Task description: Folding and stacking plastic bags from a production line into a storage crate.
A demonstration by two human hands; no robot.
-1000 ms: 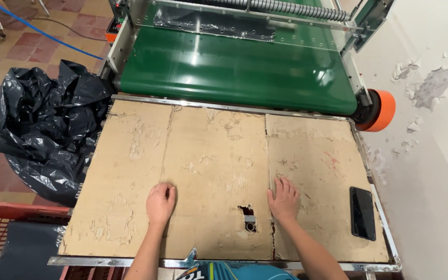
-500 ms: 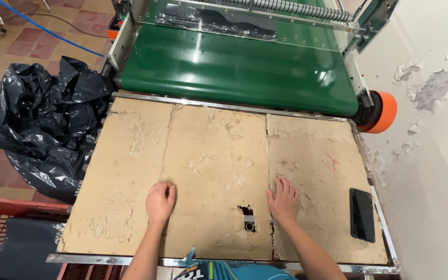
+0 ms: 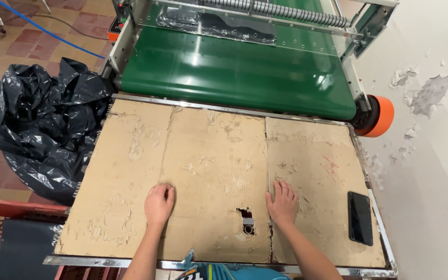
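Observation:
A worn brown cardboard sheet covers a metal-framed table in front of a green conveyor belt. My left hand rests flat on the cardboard at the near centre-left, fingers loosely together, holding nothing. My right hand lies palm down on the cardboard to the right, fingers spread, also holding nothing. Between the two hands, near the front edge, is a small torn hole in the cardboard.
A black phone lies near the table's right edge. A crumpled black plastic bag sits left of the table. A red crate stands at lower left. An orange roller end juts beside the peeling white wall.
Both hands stay flat in the same places on the cardboard. Only the camera view shifts slightly.

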